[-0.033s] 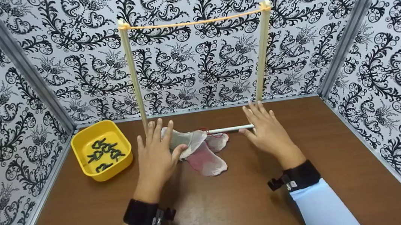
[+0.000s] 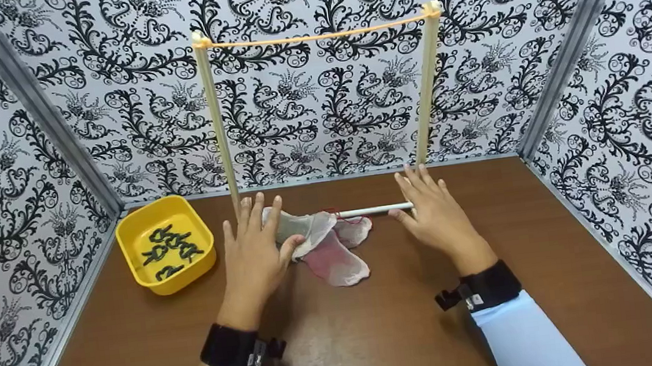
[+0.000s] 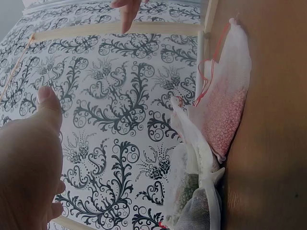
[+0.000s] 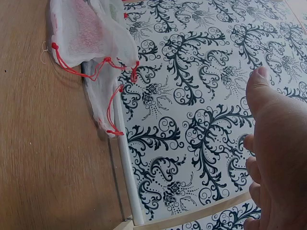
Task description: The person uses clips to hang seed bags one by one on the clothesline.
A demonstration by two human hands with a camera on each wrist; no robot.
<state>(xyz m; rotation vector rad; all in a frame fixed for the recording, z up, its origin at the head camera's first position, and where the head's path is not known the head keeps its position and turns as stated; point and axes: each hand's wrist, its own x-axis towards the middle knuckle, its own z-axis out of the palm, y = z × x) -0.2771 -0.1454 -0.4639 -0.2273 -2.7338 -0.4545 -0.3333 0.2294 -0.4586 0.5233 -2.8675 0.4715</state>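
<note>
A small heap of white mesh pouches with red drawstrings lies on the table. One pouch (image 2: 338, 261) shows pink contents, another pouch (image 2: 297, 229) looks greenish, and a paler pouch (image 2: 354, 232) sits behind. My left hand (image 2: 255, 258) is spread palm down at the heap's left, its thumb overlapping the greenish pouch in the head view; the left wrist view shows that thumb apart from the mesh. To the right of the heap, my right hand (image 2: 439, 219) is also spread, its fingers straight, over the end of a white rod (image 2: 375, 209). Neither hand grips anything.
Two upright wooden posts (image 2: 216, 122) carry an orange string (image 2: 315, 37) between their tops, with the white rod low between them. A yellow tub (image 2: 209, 264) at the left holds several dark clips (image 2: 175, 241). Patterned panels (image 2: 316, 98) enclose the brown table (image 2: 356, 339).
</note>
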